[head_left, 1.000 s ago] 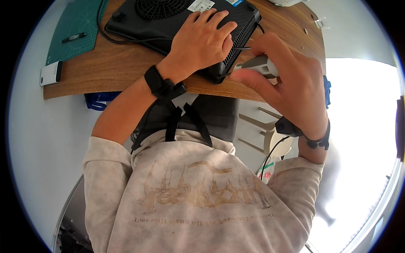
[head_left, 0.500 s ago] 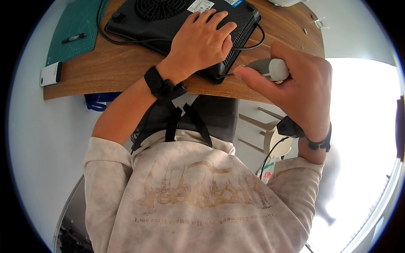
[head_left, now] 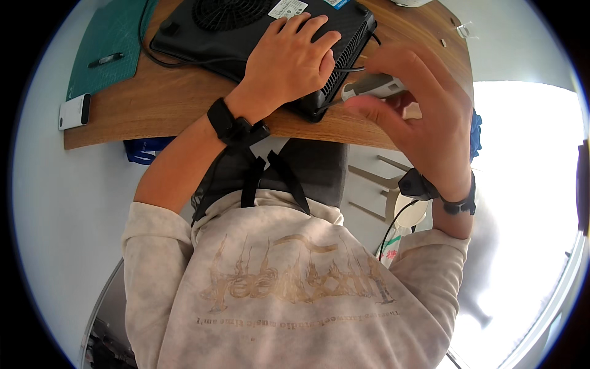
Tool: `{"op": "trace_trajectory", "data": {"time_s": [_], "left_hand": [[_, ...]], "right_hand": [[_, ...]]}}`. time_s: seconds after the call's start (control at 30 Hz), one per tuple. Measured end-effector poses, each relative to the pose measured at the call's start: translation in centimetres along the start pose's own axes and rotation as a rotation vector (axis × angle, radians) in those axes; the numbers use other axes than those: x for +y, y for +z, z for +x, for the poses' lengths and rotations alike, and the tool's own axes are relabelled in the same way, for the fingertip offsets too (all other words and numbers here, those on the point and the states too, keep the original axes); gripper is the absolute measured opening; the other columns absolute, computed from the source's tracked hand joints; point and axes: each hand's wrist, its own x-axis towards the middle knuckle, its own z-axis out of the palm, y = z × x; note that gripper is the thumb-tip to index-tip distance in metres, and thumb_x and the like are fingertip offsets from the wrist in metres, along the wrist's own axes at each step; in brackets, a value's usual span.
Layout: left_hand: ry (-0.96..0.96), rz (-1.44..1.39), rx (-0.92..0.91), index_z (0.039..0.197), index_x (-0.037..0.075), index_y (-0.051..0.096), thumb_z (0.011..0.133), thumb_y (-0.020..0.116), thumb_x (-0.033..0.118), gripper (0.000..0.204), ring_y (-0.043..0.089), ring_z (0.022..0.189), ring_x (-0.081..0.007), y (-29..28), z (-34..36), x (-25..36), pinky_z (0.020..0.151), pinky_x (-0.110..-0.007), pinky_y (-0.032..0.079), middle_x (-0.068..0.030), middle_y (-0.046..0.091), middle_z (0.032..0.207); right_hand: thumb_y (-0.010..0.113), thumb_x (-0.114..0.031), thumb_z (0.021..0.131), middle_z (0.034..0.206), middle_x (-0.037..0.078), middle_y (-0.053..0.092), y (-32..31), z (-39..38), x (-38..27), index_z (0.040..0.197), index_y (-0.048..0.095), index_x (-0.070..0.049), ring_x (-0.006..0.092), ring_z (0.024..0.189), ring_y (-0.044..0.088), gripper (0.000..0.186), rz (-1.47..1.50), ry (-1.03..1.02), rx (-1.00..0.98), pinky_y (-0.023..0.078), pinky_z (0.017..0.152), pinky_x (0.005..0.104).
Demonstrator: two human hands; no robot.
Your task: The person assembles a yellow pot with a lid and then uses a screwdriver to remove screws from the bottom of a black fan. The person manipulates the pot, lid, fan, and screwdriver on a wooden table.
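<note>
A black appliance (head_left: pixel 198 40), which looks like an induction cooktop, lies with its underside up, showing a round fan grille, stick-on labels and a slotted side vent. My left hand (head_left: pixel 287 66) rests on it, palm down with the fingers spread. In my right hand (head_left: pixel 433 101) is a screwdriver (head_left: pixel 380 87) with a grey handle, gripped between thumb and fingers. Its thin shaft points left to the near right corner of the appliance, where the tip appears to meet the casing. Part of the handle is covered by my fingers.
A black cord (head_left: pixel 166 62) runs around the appliance's left side. Farther left on the wooden table (head_left: pixel 117 114) are a green cutting mat (head_left: pixel 92 72) with a black pen (head_left: pixel 106 59), and a white-and-black device (head_left: pixel 75 112) at the edge. A pale stool (head_left: pixel 402 206) stands below.
My right hand has shifted slightly up and left and changed its grip, with the screwdriver's handle now turned differently. The left hand stays on the appliance.
</note>
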Motion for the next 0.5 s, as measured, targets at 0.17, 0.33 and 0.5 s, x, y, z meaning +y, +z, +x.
{"op": "trace_trajectory", "data": {"time_s": [0.17, 0.33, 0.5], "left_hand": [[0.01, -0.003, 0.001, 0.119, 0.013, 0.073, 0.093, 0.063, 0.024, 0.031, 0.066, 0.118, -0.0291, 0.1, 0.0, -0.2, 0.098, -0.045, 0.052, -0.0121, 0.071, 0.129], [0.001, -0.018, 0.015, 0.12, 0.013, 0.073, 0.092, 0.062, 0.023, 0.031, 0.067, 0.118, -0.0296, 0.2, -0.1, -0.3, 0.098, -0.045, 0.052, -0.0125, 0.071, 0.128], [-0.044, -0.032, -0.066, 0.128, 0.018, 0.068, 0.098, 0.059, 0.022, 0.032, 0.061, 0.125, -0.0289, -0.2, -0.1, -0.2, 0.105, -0.044, 0.049, -0.0066, 0.065, 0.138]], "right_hand": [[0.095, -0.014, 0.072, 0.094, 0.006, 0.072, -1.2, -0.2, -1.1, 0.103, 0.071, -0.003, 0.0153, 0.074, 0.068, 0.04, 0.124, 0.235, -0.08, 0.056, 0.061, 0.0242], [0.097, -0.024, 0.071, 0.08, 0.004, 0.069, -1.5, -0.8, -0.1, 0.093, 0.071, -0.004, 0.0121, 0.067, 0.062, 0.039, -0.081, 0.134, -0.049, 0.049, 0.059, 0.025], [0.096, -0.025, 0.075, 0.075, 0.002, 0.067, -1.5, -1.8, -0.2, 0.091, 0.07, -0.004, 0.0097, 0.063, 0.058, 0.037, -0.086, 0.281, 0.08, 0.046, 0.059, 0.0239]]}}
